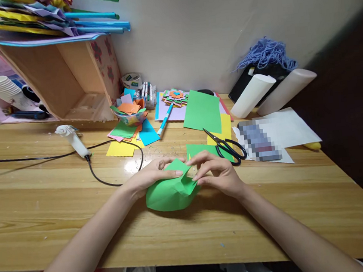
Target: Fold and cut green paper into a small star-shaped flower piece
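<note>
Between both hands is a folded sheet of green paper (168,193), curved and creased, just above the table's front half. My left hand (159,171) grips its upper left, thumb lying on top and the fingers partly hidden behind. At the right edge, my right hand (216,172) pinches a raised fold between thumb and fingertips. Black-handled scissors (226,146) rest just beyond my right hand, partly over another piece of green paper (199,149). A larger green sheet (201,112) and some yellow paper (226,124) lie behind them.
A white glue gun (73,141) with a black cord stands at the left. Behind are a bowl of paper scraps (130,115), a blue marker (166,119) and an open box (55,80) topped with rolled paper. White paper rolls (253,96) and blue yarn (266,53) sit back right.
</note>
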Available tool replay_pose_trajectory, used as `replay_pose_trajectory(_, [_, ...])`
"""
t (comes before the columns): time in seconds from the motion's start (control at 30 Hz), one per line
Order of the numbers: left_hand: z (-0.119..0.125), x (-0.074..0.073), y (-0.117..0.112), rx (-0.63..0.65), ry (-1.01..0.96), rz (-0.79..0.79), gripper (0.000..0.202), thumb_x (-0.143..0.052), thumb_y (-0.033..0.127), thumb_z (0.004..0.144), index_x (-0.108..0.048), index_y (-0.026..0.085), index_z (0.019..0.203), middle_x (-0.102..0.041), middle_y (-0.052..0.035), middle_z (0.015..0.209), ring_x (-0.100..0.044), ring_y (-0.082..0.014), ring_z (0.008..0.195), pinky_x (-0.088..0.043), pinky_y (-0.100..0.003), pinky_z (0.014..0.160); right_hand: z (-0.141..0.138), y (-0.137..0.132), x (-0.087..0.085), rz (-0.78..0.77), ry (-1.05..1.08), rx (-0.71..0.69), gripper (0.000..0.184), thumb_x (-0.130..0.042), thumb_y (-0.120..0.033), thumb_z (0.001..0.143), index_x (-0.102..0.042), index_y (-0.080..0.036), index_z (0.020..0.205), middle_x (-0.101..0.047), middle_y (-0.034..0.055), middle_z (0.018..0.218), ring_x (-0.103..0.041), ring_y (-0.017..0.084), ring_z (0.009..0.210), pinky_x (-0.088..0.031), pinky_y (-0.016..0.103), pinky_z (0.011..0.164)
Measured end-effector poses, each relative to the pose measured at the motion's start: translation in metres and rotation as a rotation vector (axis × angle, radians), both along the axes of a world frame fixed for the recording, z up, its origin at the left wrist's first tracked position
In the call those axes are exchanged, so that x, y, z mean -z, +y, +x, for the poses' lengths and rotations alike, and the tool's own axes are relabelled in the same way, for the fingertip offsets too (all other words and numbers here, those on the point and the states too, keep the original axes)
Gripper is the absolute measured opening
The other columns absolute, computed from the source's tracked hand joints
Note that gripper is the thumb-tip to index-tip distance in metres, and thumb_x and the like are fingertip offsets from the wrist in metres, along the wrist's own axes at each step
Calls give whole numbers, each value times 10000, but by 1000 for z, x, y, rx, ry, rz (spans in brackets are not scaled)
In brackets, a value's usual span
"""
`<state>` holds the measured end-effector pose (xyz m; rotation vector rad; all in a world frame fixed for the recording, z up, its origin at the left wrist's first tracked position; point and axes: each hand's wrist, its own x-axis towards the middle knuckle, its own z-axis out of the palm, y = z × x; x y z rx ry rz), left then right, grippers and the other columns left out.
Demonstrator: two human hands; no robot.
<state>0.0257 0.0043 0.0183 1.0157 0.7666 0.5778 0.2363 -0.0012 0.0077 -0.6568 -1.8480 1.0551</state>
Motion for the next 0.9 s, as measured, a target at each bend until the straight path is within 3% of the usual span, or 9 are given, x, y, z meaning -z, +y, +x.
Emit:
replay_pose_trajectory(0.13, [2, 0, -3, -23, 7, -89, 407, -706, 297, 678, -615, 207, 1064, -640, -57, 1081, -614, -187, 925, -464, -263, 790, -1, 1, 3, 38, 37, 70, 147, -712, -140, 680, -704, -265, 757, -687, 7, 733, -607, 169, 736, -478, 342, 712])
replay_pose_trajectory(0.3, [-2, -5, 3, -208, -4, -162, 408, -629, 417, 736, -633, 170, 1061, -612, -94, 1144, -568, -222, 1022, -444, -282, 843, 0, 5, 7, -32, 135, 317, 134, -705, -127, 676, -696, -246, 737, -667, 9, 734, -610, 155, 736, -504, 292, 672])
replay_pose_trajectory(0.47, [-8, -7, 13, -383, -90, -97, 367, -647, 338, 742, -616, 183, 1073, -601, -70, 1157, -573, -190, 1001, -477, -228, 758, 2, 11, 11, -106, 221, 490, 125, -695, -131, 675, -679, -235, 742, -656, 0, 756, -613, 134, 744, -525, 250, 658])
replay_pose_trajectory(0.7, [0, -8, 3, -328, -229, -181, 302, -614, 252, 781, -607, 157, 1068, -636, -77, 1091, -609, -165, 950, -493, -231, 815, -4, 7, 15, -226, 229, 470, 95, -691, -155, 664, -623, -209, 705, -630, -2, 739, -606, 126, 722, -522, 256, 686])
replay_pose_trajectory(0.9, [7, -4, 0, -271, -242, -160, 355, -613, 253, 785, -574, 155, 1124, -625, -87, 1110, -611, -174, 955, -500, -210, 762, -8, 3, 14, -310, 221, 370, 145, -680, -155, 673, -557, -213, 725, -600, -18, 739, -592, 107, 718, -501, 224, 679])
